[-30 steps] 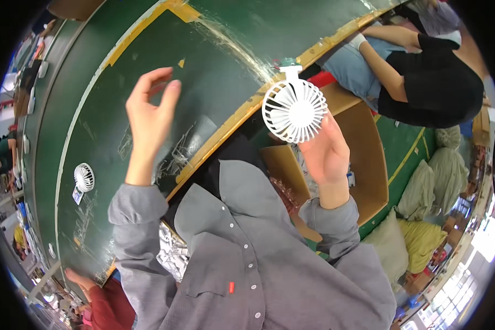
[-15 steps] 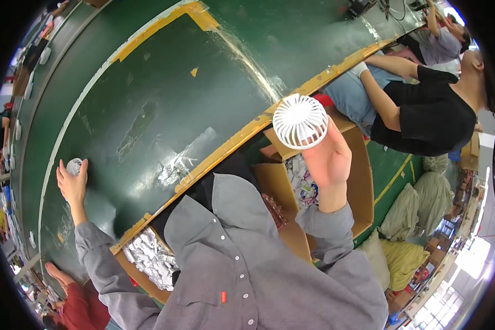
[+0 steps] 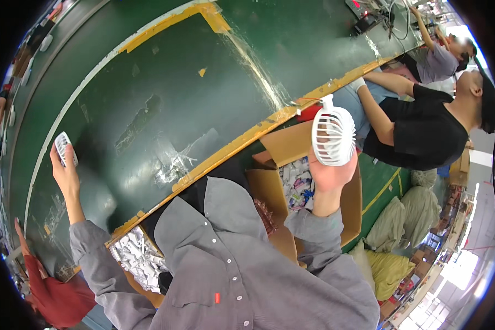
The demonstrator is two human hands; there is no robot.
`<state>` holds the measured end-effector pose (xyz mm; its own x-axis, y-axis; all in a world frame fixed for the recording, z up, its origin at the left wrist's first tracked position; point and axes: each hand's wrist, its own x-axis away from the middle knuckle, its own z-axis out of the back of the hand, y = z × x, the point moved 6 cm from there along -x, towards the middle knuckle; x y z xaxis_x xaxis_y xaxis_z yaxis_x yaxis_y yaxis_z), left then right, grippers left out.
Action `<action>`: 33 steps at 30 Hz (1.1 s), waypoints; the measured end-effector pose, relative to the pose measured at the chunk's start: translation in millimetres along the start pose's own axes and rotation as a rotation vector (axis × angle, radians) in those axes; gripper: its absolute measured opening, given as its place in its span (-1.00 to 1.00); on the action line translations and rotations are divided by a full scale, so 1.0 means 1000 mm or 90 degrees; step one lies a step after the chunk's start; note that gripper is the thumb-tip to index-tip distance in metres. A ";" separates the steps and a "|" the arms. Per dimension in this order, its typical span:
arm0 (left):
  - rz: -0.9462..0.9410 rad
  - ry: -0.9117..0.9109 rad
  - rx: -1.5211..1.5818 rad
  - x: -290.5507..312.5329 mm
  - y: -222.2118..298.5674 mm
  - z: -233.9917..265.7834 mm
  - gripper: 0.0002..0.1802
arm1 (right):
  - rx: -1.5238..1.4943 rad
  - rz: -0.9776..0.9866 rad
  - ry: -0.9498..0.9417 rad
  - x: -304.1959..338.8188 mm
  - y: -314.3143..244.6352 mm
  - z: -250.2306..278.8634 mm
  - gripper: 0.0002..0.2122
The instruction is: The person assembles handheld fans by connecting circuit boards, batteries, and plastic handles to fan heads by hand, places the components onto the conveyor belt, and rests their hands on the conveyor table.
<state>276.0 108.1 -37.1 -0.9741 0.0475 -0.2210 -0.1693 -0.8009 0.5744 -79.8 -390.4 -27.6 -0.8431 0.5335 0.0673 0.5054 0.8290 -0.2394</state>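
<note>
My right hand (image 3: 334, 177) is closed round a white fan head (image 3: 335, 137), a rounded slotted cage, held up above the cartons near the table's edge. A small stub sticks out of its top, with a thin wire by it. Over at the far left, my left hand (image 3: 65, 175) grips a second white slotted fan part (image 3: 65, 147) above the green table (image 3: 170, 104). The fingers cover part of it, and I cannot make out its full shape.
Cardboard cartons (image 3: 268, 184) with wrapped small items stand below the table edge; another box (image 3: 137, 278) holds white parts. A person in black (image 3: 429, 121) sits at the right, a person in red (image 3: 60, 302) at the lower left. Sacks (image 3: 390, 269) lie on the floor.
The fan head in my right hand has turned from face-on to side-on and shifted slightly right. My left hand has moved farther away, its fan part tipped upright and showing more of its slots.
</note>
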 end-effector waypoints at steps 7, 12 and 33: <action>0.185 -0.079 0.667 -0.015 0.075 -0.007 -0.30 | 0.151 0.029 0.013 -0.057 -0.061 0.023 -0.55; 0.175 -0.255 0.983 0.006 0.153 -0.021 -0.19 | 0.205 0.027 -0.016 -0.109 -0.076 0.030 -0.60; 0.220 -0.551 0.902 0.101 0.364 -0.111 -0.19 | 1.061 0.048 -0.257 -0.085 0.076 -0.084 -0.31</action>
<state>133.1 -245.1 61.9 -0.7003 0.6704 0.2453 0.5297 0.2577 0.8081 45.8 -358.6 30.0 -0.9496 0.2708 -0.1575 0.0417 -0.3892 -0.9202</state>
